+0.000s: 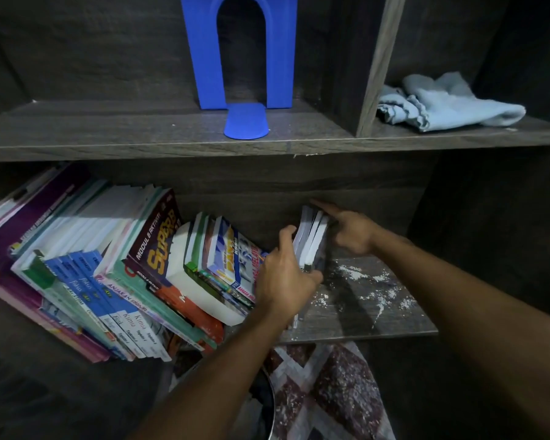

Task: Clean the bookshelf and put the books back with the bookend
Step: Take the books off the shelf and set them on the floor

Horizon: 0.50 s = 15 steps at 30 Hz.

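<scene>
On the lower shelf (362,325) a long row of books (115,268) leans to the left. At its right end a small bundle of thin books (311,239) stands almost upright. My left hand (283,274) grips the bundle from the left side, thumb over its top edge. My right hand (346,228) presses against its right side with fingers stretched toward the back. White dust (362,277) lies scattered on the bare shelf board to the right of the bundle. A blue bookend (240,65) stands on the upper shelf (140,144).
A crumpled light-blue cloth (445,103) lies in the upper right compartment, past a vertical divider (378,68). A patterned rug (324,392) covers the floor below the shelf. The shelf's dark right wall (489,217) stands close to my right forearm.
</scene>
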Available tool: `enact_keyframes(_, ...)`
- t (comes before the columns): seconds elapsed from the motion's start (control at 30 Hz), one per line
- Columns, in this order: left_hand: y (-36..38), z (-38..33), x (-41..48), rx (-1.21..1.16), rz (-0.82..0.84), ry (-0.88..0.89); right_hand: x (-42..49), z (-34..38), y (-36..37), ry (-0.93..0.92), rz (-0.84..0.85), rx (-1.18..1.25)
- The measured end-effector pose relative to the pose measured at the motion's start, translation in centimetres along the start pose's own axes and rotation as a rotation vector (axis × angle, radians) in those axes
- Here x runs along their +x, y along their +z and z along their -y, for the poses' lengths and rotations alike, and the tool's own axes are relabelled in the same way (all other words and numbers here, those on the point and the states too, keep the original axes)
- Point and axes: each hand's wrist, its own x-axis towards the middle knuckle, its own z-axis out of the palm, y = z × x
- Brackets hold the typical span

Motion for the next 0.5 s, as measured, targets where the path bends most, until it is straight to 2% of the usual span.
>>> enact_keyframes(0.1,-0.7,0.2,0.3,-0.014,0.045,0.002,0.7,0.7,0.0,-0.053,0.095,-0.110)
enact_keyframes(0.27,-0.6,0.5,0.3,-0.021,0.060,0.010,2.0,1.5,-0.1,-0.133,0.149,-0.299)
enact_keyframes(0.5,-1.3,0.3,0.5,-0.086,0.138,0.072,-0.3,1.0,-1.1,-0.108,0.089,-0.227)
